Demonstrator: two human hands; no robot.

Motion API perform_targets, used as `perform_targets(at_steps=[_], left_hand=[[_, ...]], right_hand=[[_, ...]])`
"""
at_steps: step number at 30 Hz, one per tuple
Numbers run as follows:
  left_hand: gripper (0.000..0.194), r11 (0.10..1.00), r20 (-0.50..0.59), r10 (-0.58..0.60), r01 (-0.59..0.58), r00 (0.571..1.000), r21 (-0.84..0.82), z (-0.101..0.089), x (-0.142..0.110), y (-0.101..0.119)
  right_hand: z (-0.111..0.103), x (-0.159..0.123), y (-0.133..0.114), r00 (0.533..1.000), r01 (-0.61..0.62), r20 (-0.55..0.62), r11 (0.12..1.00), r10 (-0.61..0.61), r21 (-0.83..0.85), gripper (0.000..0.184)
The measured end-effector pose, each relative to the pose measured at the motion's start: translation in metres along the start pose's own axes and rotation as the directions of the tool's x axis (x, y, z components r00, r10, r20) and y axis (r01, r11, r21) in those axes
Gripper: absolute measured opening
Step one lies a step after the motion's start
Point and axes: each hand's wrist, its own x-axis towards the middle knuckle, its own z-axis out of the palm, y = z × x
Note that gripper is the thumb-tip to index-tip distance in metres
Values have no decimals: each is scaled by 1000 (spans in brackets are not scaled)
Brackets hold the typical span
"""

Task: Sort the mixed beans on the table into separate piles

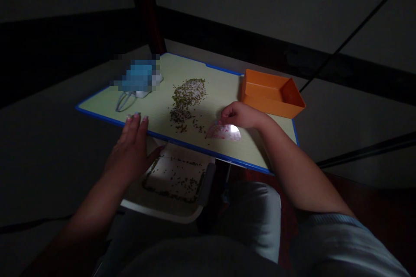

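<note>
We've got our right hand (238,114) pinched shut at a pink-printed translucent fan-shaped plastic sheet (224,132), hold unclear, our left hand (131,147) spread open on a blue-edged pale green board (97,106), small green seeds (185,99) heaped mid-board, beside a bright orange rectangular plastic tray (271,93).

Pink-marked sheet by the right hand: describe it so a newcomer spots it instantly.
On the blue-edged board, go right of the seeds, below the orange tray. The half-round sheet at the fingertips of the right hand is the only pink-marked piece.
</note>
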Motion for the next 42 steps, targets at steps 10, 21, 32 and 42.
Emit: perform_targets(at_steps=[10, 21, 32, 42], left_hand=[[84, 1000, -15, 8, -8, 1000, -3, 3, 1, -1], [83, 1000, 3, 5, -5, 1000, 0, 1, 2, 1], [84, 1000, 1, -1, 1, 1000, -4, 1, 1, 1], [82, 1000, 6, -7, 7, 1000, 0, 0, 2, 3]], right_hand=[[3, -2, -13, 997, -17, 69, 994, 24, -104, 29], [2, -6, -29, 983, -73, 158, 987, 95, -141, 24], [-12, -9, -9, 990, -37, 139, 999, 38, -4, 28], [-5, -6, -17, 973, -37, 226, 999, 43, -31, 28]])
